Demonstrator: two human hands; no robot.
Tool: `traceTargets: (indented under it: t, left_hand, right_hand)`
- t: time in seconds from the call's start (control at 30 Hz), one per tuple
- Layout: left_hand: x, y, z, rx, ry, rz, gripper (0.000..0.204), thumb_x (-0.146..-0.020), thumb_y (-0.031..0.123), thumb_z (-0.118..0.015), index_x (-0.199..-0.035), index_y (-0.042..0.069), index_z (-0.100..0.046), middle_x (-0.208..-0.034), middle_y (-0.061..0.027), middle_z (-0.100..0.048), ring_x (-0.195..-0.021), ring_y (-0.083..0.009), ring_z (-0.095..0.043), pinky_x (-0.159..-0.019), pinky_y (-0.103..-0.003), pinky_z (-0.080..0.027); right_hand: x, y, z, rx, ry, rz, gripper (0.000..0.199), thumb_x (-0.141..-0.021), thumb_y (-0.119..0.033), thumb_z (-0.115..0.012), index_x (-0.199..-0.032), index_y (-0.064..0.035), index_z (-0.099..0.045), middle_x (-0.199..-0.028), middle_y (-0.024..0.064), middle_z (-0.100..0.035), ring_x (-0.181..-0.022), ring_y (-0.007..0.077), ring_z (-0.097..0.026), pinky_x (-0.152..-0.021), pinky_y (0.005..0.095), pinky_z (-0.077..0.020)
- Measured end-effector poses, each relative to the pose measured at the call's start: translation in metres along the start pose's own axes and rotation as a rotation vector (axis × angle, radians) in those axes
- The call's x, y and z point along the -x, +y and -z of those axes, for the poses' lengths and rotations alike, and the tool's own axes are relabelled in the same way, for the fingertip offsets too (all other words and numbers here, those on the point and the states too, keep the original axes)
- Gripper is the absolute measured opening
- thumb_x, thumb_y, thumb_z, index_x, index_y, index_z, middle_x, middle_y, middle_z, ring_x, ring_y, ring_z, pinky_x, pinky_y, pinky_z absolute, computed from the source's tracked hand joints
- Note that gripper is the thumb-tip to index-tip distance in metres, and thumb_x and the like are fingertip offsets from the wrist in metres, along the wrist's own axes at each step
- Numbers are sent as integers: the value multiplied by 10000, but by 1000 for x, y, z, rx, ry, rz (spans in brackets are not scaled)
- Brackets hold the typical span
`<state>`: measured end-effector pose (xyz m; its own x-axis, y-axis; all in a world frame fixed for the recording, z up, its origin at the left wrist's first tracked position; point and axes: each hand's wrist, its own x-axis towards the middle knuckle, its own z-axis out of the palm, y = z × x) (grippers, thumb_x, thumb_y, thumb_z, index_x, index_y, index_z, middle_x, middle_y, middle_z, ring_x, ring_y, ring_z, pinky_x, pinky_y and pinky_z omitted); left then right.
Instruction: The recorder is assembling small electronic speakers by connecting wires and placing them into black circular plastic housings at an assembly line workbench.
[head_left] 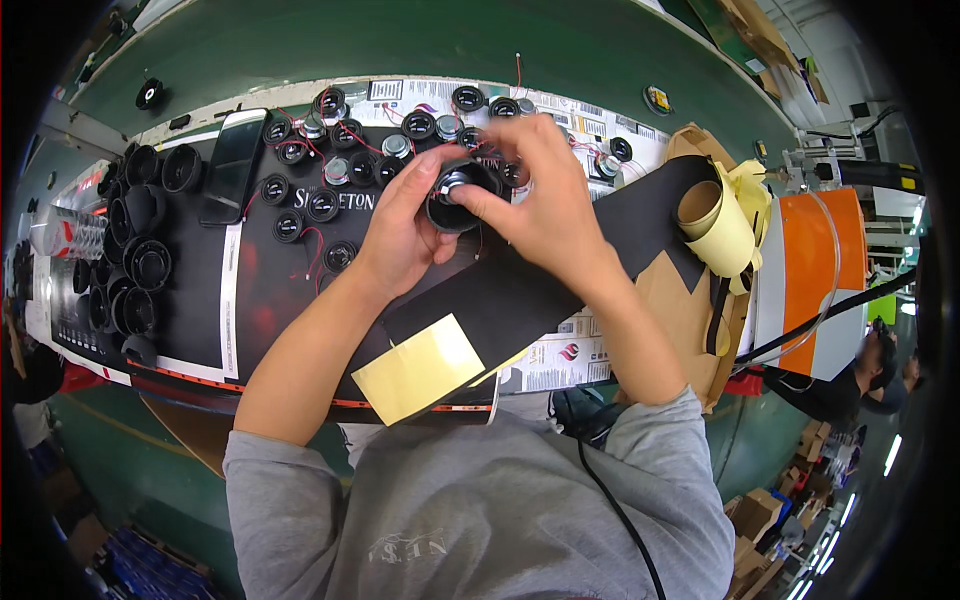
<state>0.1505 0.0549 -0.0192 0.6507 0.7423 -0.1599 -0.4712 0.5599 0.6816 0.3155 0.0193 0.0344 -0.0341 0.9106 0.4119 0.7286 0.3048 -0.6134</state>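
Note:
My left hand (405, 222) is closed round a round black cup-shaped housing (436, 214), its open side tilted up toward me. Inside the housing a small silvery part (449, 188) shows at the tip of my right thumb. My right hand (545, 190) bends over the rim, its thumb pressed into the cup and its fingers curled above, partly smeared by motion. Behind my hands lie several small black speakers (322, 205) with red wires, some turned over so that a silver magnet back (397, 146) shows.
More black cup housings (148, 262) are heaped at the left, beside a phone (232, 165). Near me lie a black sheet (530, 300) and a yellow paper piece (418, 369). To the right stand a yellow paper roll (722, 232), cardboard (680, 310) and an orange-and-white box (815, 260).

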Motion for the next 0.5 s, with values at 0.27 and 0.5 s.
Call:
traceTargets:
  t: [0.27,0.5]
  left_hand:
    - [-9,8,1,-465,345,-281,420,-974,389,-549,-1207,40,-541,-879,-37,-586,-598,-107,-574,-461,-240,-475]
    - [-11,1,12,-1580,198,-1185,249,-760,84,-726,-1003,62,-676,-886,-69,-598,-752,-253,-603,-653,-352,-511]
  right_hand:
    - [4,33,-30,-614,-28,-437,312,-909,-144,-672,-1147,45,-604,-1048,109,-692,-892,138,-668,-757,258,-538]
    - [9,25,-41,-710,76,-516,298,-900,-122,-665,-1080,75,-533,-950,138,-680,-796,148,-681,-621,273,-598]
